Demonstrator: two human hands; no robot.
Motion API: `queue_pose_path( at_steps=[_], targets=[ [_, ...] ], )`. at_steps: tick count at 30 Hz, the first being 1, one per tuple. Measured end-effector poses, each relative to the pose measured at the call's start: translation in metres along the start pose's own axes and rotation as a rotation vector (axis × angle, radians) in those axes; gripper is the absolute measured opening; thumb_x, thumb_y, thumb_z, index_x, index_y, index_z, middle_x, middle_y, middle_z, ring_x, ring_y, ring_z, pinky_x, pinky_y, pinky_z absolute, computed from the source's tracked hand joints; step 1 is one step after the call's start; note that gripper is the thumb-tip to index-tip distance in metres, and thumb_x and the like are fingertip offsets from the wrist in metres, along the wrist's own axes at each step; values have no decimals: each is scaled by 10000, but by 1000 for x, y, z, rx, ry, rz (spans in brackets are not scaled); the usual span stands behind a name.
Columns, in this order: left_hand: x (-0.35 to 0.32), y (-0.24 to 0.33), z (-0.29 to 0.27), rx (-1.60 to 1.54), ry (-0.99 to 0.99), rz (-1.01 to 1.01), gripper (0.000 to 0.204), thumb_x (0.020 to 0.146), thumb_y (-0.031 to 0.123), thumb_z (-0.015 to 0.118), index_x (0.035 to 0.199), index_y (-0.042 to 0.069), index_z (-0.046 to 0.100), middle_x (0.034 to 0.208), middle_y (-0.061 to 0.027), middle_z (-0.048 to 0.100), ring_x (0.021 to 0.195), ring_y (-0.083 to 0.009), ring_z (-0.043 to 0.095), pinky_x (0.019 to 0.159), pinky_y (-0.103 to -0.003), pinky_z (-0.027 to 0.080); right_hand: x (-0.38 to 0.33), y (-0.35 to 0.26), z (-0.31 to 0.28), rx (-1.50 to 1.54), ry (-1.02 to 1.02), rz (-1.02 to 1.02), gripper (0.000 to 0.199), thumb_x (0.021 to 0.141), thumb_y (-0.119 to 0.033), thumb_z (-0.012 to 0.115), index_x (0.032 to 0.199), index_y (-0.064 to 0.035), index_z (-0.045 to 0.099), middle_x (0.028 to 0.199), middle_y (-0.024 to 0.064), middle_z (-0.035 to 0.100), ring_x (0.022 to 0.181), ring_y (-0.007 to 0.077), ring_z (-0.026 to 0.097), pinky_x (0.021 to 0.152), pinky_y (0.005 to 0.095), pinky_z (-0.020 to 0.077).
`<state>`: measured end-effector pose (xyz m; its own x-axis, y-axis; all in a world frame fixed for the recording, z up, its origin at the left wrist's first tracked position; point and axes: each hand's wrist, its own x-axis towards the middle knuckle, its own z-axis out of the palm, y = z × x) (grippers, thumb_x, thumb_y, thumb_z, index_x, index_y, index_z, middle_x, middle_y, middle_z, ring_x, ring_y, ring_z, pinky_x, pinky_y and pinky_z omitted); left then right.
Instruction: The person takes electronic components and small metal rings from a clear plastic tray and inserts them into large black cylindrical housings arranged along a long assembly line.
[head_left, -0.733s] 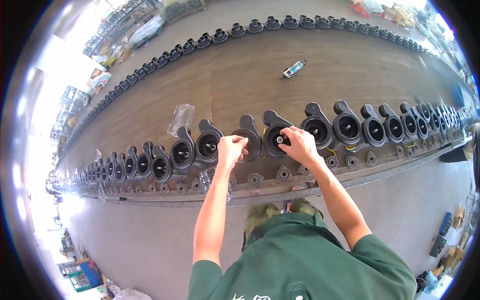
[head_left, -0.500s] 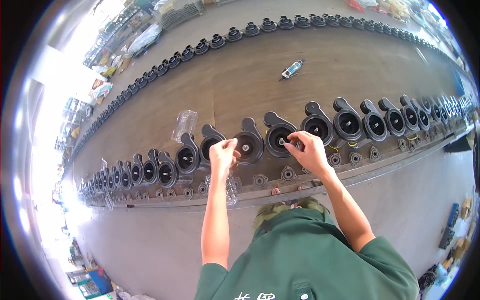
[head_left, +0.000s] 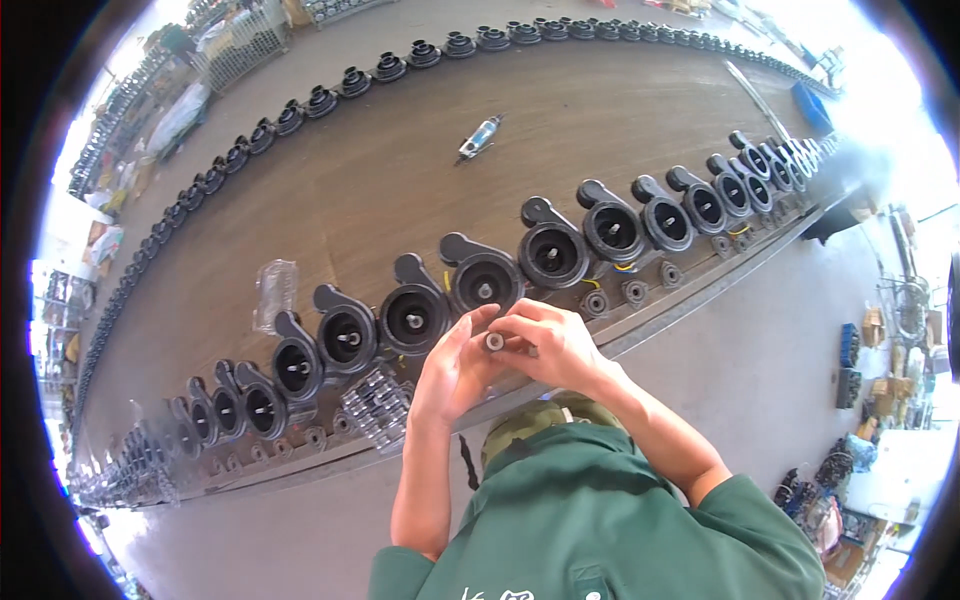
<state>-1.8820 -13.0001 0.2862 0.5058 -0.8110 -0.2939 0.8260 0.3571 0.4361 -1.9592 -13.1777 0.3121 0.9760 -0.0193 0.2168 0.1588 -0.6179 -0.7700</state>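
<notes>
My left hand and my right hand meet just in front of the near row of black round pump housings on the long brown workbench. Between the fingertips of both hands sits a small grey ring-shaped part. The housing right above my hands has a metal shaft at its centre. Small black round fittings lie along the bench's front edge to the right of my hands.
A clear plastic tray of small parts rests at the bench edge left of my hands. A crumpled clear bag lies behind the row. A small blue-grey hand tool lies mid-bench. A second row of black parts lines the far edge.
Both hands have drawn back from the housings toward my body and come together on the small ring part. The view has shifted to the right along the row.
</notes>
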Motion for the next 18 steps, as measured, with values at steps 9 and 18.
queue_pose_path(
  at_steps=[9, 18],
  targets=[
    [37, -29, 23, 85, -2, 11, 388, 946, 2, 496, 1321, -94, 490, 1344, -285, 574, 1228, -383, 609, 1094, -486, 497, -27, 47, -63, -38, 112, 191, 336, 775, -170, 817, 1064, -53, 694, 938, 96, 689, 801, 268, 690, 726, 366, 549],
    [116, -69, 57, 384, 341, 246, 223, 1014, 45, 439, 1221, 20, 518, 1182, -251, 681, 514, -169, 579, 397, -238, 401, 1, 186, -158, -246, 201, 252, 288, 800, -231, 788, 1022, -70, 702, 926, 84, 675, 820, 261, 686, 748, 389, 541]
  ],
)
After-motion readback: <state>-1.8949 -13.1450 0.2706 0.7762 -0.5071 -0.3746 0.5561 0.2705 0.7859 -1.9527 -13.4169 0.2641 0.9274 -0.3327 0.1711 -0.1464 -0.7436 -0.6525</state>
